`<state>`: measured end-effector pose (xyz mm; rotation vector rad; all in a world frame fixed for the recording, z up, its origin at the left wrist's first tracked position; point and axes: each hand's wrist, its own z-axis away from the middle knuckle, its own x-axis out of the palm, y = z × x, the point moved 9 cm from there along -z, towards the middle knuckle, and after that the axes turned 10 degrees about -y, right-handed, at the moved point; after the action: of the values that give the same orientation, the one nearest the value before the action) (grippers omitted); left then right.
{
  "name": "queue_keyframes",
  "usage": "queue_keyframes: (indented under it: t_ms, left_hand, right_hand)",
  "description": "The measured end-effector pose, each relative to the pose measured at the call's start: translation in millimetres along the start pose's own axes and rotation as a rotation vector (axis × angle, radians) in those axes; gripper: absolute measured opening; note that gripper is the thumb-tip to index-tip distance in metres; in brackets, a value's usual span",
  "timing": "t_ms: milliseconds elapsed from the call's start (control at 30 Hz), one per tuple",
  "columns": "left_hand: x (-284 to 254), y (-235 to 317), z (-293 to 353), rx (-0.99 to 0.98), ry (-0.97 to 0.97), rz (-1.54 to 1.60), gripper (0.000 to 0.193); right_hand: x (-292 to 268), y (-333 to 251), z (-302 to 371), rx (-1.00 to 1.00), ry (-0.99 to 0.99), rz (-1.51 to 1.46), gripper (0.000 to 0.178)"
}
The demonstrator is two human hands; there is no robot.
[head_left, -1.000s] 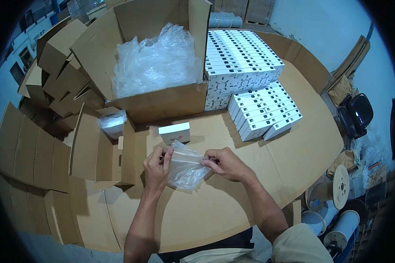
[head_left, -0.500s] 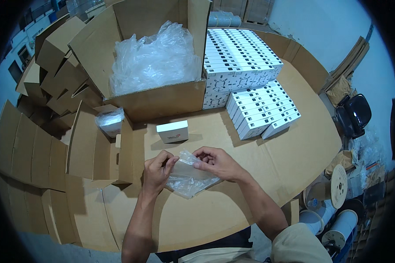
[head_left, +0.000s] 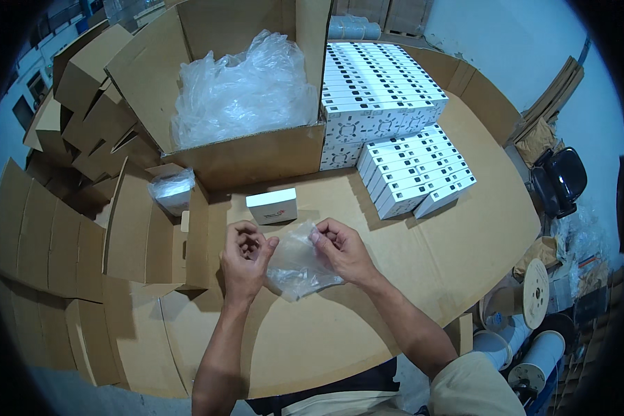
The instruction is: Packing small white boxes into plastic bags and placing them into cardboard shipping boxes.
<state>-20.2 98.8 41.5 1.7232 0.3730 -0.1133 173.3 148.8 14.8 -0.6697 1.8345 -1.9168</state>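
A clear plastic bag (head_left: 299, 270) hangs over the cardboard-covered table, its lower part crumpled. My right hand (head_left: 347, 255) pinches the bag's upper right edge between thumb and fingers. At the bag's left side is my left hand (head_left: 246, 262), fingers loosely curled and thumb held apart from them, with nothing visible in its grasp. Just beyond both hands a small white box (head_left: 272, 207) with a small red mark stands on the table. To the left, an open brown carton (head_left: 158, 243) holds a plastic-wrapped white box (head_left: 173, 191) at its far end.
A large carton (head_left: 256, 161) full of clear plastic bags (head_left: 246, 93) stands at the back. Right of it are tall stacked rows of white boxes (head_left: 385, 118) and a lower group (head_left: 417, 173). Empty cartons (head_left: 93, 104) pile up at far left. Spools (head_left: 536, 295) lie beyond the table's right edge.
My left thumb and fingers have parted and come off the bag. My right hand still pinches it and has shifted slightly away from me, raising the bag's upper edge.
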Motion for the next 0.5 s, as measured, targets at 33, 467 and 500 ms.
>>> queue_keyframes:
  t_ms: [33,467,500]
  left_hand:
    - [0.6,-3.1,1.1,-0.009,0.049,0.108,0.036]
    - [43.3,-10.3,19.4,-0.128,0.039,0.369,0.016]
    - [36.4,-6.5,19.8,-0.098,0.114,0.346,0.020]
  right_hand:
    - [-3.7,-6.4,1.3,-0.035,0.054,-0.017,0.016]
    - [-23.4,-32.9,25.6,-0.282,0.588,0.393,0.020]
    - [-22.2,-30.7,24.9,-0.282,0.586,0.391,0.020]
